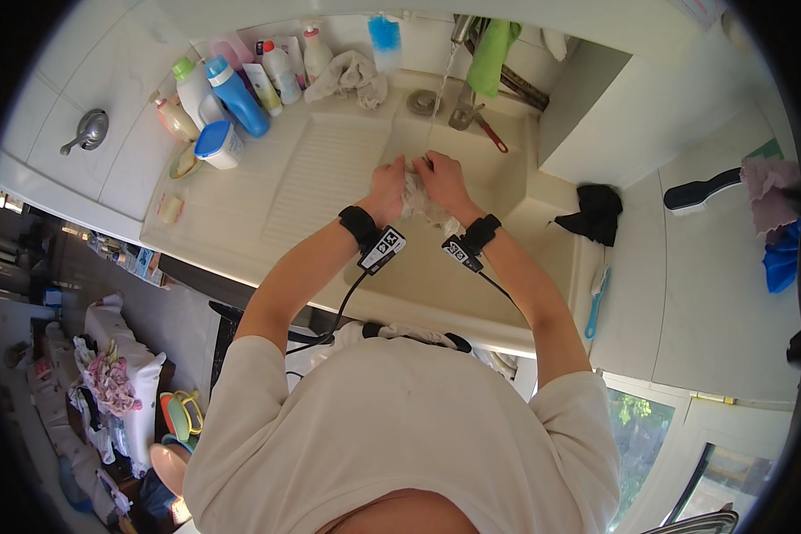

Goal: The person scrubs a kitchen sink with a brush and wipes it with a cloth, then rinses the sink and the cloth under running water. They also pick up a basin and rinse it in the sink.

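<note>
Over the basin of a cream laundry sink point(434, 294), my left hand point(388, 187) and my right hand point(442, 179) are close together, each gripping a wet, whitish cloth point(419, 199). The cloth hangs between and below the fists. Water runs from a metal faucet point(462, 30) at the top and falls just beyond the hands. A ribbed washboard surface point(320, 173) is moulded into the sink to the left of my hands. Both wrists wear black straps with small cabled devices. The fingertips are partly hidden.
Detergent bottles point(237, 97), a white tub with a blue lid point(220, 143) and a crumpled cloth point(350, 77) line the back left. A bar of soap point(171, 209) lies at the left. A red-handled tool point(490, 133), black cloth point(594, 213) and blue brush point(597, 304) are at the right.
</note>
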Motion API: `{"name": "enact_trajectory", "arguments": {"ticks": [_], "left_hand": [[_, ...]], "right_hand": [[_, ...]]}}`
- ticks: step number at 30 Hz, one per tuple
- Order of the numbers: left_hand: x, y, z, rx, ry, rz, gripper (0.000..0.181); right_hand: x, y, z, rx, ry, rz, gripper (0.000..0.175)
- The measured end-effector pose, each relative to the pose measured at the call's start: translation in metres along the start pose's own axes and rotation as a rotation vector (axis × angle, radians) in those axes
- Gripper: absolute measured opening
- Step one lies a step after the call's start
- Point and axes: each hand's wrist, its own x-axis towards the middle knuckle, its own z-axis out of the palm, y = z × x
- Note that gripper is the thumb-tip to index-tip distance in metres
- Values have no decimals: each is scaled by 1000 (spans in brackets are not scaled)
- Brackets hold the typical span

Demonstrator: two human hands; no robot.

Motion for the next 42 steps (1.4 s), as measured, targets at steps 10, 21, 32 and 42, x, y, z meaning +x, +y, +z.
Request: {"name": "enact_trajectory", "arguments": {"ticks": [10,21,32,42], "left_hand": [[-4,11,25,-4,69,181,37],[-5,16,29,164,-17,133,36],[-12,55,-5,419,-199,136,31],[-6,70,8,498,-286,197,30]], "right_hand": [[1,-13,-7,-135,-58,-187,40],[8,1,-5,-164,-84,-126,34],[35,29,-23,153,-185,-28,24],[6,32,-16,200,-262,152,23]]}}
